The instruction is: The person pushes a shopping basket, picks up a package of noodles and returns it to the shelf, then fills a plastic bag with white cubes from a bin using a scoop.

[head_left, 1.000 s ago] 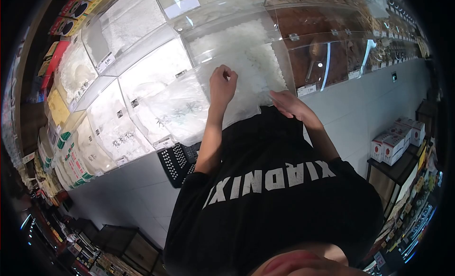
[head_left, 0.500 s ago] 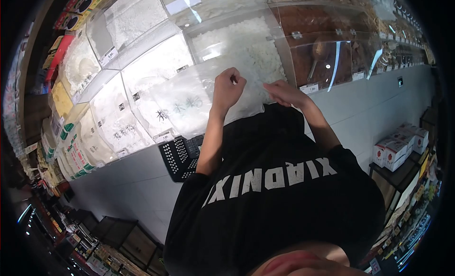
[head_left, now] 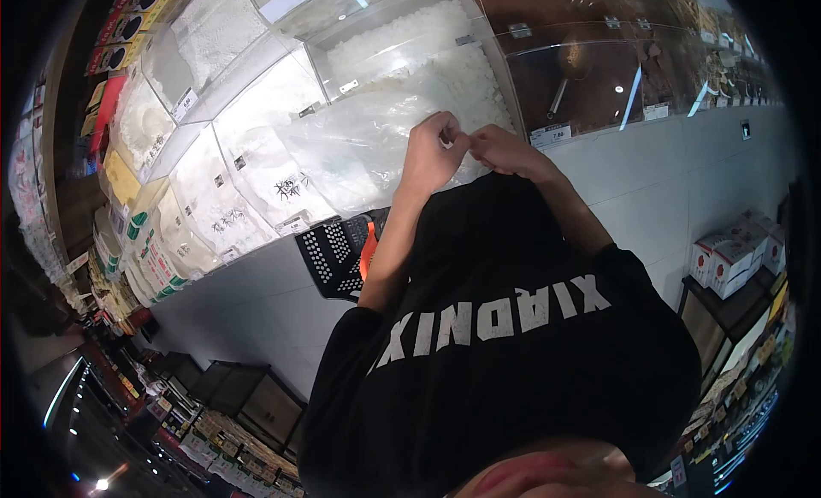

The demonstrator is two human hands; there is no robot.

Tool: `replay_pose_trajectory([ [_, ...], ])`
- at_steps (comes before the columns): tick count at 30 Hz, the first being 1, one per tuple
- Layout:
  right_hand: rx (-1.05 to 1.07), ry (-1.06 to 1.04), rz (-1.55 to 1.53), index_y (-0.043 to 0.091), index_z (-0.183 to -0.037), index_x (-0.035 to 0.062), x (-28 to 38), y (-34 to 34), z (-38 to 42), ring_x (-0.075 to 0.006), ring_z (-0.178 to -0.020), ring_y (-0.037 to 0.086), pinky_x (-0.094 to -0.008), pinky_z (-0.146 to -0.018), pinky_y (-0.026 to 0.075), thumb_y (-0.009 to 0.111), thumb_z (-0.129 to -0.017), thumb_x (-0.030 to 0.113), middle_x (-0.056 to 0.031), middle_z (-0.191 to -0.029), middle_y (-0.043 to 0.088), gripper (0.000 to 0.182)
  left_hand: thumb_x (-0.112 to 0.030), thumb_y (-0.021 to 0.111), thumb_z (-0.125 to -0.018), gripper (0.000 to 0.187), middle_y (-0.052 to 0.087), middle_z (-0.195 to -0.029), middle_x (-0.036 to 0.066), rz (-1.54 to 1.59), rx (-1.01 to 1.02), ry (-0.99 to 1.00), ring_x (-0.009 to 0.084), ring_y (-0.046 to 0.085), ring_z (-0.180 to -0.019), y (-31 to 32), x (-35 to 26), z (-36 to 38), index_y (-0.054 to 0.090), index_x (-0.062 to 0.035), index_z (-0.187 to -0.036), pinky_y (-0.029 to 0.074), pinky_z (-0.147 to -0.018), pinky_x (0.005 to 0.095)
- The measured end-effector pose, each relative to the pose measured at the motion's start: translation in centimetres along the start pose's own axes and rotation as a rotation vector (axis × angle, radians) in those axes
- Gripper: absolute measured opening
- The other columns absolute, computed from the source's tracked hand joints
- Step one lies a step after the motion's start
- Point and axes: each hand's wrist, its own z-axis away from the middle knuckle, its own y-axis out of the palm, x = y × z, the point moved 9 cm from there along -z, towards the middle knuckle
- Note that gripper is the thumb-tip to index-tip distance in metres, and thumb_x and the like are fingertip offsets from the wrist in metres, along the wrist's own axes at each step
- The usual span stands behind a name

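Observation:
A clear plastic bag [head_left: 346,147] lies crumpled over the bins in front of me, spreading left from my hands. My left hand [head_left: 436,151] is closed in a pinch on the bag's right end. Beside it, nearly touching, my right hand [head_left: 506,151] has its fingers curled and pressed together at the same end of the bag; its fingertips are partly hidden. Beneath and behind the bag is a clear bin of white lumpy pieces [head_left: 479,79]. Left of that, white powder or grain fills another bin [head_left: 274,96], and bags with black handwriting [head_left: 291,188] lie along its front.
A black basket [head_left: 321,254] with an orange part [head_left: 369,250] stands below my left forearm. At the right is a brown-filled bin with a scoop [head_left: 560,96]. White boxes [head_left: 723,258] are stacked on a dark stand [head_left: 710,310] further right.
My right hand has moved left to meet my left hand, which has shifted slightly right. The bag's right end is gathered closer, and the basket's orange part has come into view.

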Motion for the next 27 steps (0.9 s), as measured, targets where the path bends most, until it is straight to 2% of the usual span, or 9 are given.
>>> replay_pose_trajectory([
  [4, -0.034, -0.050, -0.012, 0.051, -0.066, 0.0067, -1.3, -1.4, 1.1, -0.0086, -0.038, 0.042, -0.0268, -0.035, 0.030, 0.054, -0.091, 0.026, 0.0012, -0.051, 0.044, 0.032, -0.003, 0.067, -0.074, 0.015, 0.057, -0.070, 0.015, 0.059, 0.046, 0.034, 0.0267, 0.057, -0.063, 3.4, -2.0, -0.5, 0.054, 0.0036, -0.075, 0.047, -0.061, 0.0361],
  [7, 0.031, -0.175, -0.044, 0.051, -0.065, 0.0057, -1.8, -2.1, 2.0, -0.0102, -0.038, 0.044, -0.0285, -0.035, 0.030, 0.051, -0.085, 0.015, 0.0003, -0.051, 0.044, 0.022, 0.000, 0.063, -0.076, 0.008, 0.055, -0.068, 0.010, 0.061, 0.091, 0.046, 0.0178, 0.053, -0.065, 5.8, -2.9, -0.6, 0.056, 0.0030, -0.077, 0.045, -0.063, 0.0317],
  [10, -0.008, -0.171, -0.033, 0.052, -0.065, 0.0041, -2.9, -3.2, 2.5, -0.0109, -0.039, 0.044, -0.0286, -0.035, 0.029, 0.053, -0.082, 0.008, -0.0010, -0.052, 0.046, 0.018, 0.000, 0.063, -0.075, 0.008, 0.055, -0.070, 0.011, 0.063, 0.091, 0.065, 0.0193, 0.053, -0.066, 7.3, -4.1, -0.1, 0.056, 0.0031, -0.077, 0.045, -0.062, 0.0319],
  [13, 0.016, -0.267, -0.042, 0.056, -0.068, -0.0002, -2.6, -3.9, 3.3, -0.0126, -0.041, 0.047, -0.0296, -0.037, 0.030, 0.056, -0.076, -0.001, -0.0046, -0.052, 0.050, 0.008, 0.001, 0.063, -0.076, 0.008, 0.055, -0.072, 0.012, 0.047, 0.119, 0.082, 0.0210, 0.054, -0.066, 8.5, -4.8, 0.6, 0.055, 0.0032, -0.077, 0.045, -0.063, 0.0323],
  [16, -0.076, -0.445, 0.035, 0.060, -0.072, -0.0040, -3.6, -4.3, 2.1, -0.0125, -0.043, 0.049, -0.0307, -0.040, 0.031, 0.059, -0.073, -0.004, -0.0078, -0.055, 0.053, 0.001, 0.002, 0.062, -0.075, 0.010, 0.054, -0.072, 0.012, 0.079, 0.080, 0.079, 0.0218, 0.053, -0.067, 8.5, -5.4, 1.3, 0.052, 0.0032, -0.076, 0.045, -0.065, 0.0320],
  [19, -0.130, -0.533, 0.178, 0.062, -0.075, -0.0053, -1.6, -4.1, 4.0, -0.0123, -0.047, 0.051, -0.0320, -0.042, 0.032, 0.060, -0.074, -0.002, -0.0096, -0.059, 0.056, 0.004, 0.003, 0.062, -0.074, 0.013, 0.053, -0.072, 0.012, 0.065, 0.059, 0.102, 0.0217, 0.053, -0.068, 7.9, -5.6, 2.1, 0.049, 0.0027, -0.075, 0.045, -0.067, 0.0314],
  [23, -0.037, -0.150, 0.012, 0.058, -0.079, 0.0001, -2.0, -3.3, 5.1, -0.0082, -0.048, 0.046, -0.0282, -0.041, 0.031, 0.061, -0.085, 0.008, -0.0018, -0.059, 0.050, 0.011, 0.004, 0.061, -0.072, 0.014, 0.054, -0.075, 0.012, 0.117, -0.011, 0.094, 0.0249, 0.055, -0.070, 6.8, -5.9, 3.4, 0.047, 0.0017, -0.074, 0.045, -0.068, 0.0327],
  [25, 0.025, -0.138, -0.063, 0.056, -0.079, 0.0019, -2.0, -2.9, 5.4, -0.0064, -0.046, 0.043, -0.0266, -0.040, 0.029, 0.060, -0.088, 0.013, 0.0011, -0.058, 0.046, 0.015, 0.005, 0.060, -0.070, 0.015, 0.056, -0.078, 0.015, 0.103, -0.049, 0.115, 0.0313, 0.057, -0.074, 6.2, -6.1, 3.8, 0.046, 0.0010, -0.073, 0.046, -0.067, 0.0367],
  [27, 0.083, -0.136, -0.109, 0.054, -0.079, 0.0032, -1.8, -2.6, 5.6, -0.0052, -0.044, 0.040, -0.0254, -0.039, 0.028, 0.058, -0.091, 0.019, 0.0029, -0.057, 0.043, 0.021, 0.004, 0.060, -0.070, 0.014, 0.055, -0.080, 0.015, 0.027, -0.156, 0.199, 0.0320, 0.057, -0.077, 5.2, -7.2, 4.1, 0.047, 0.0003, -0.073, 0.046, -0.070, 0.0382],
])
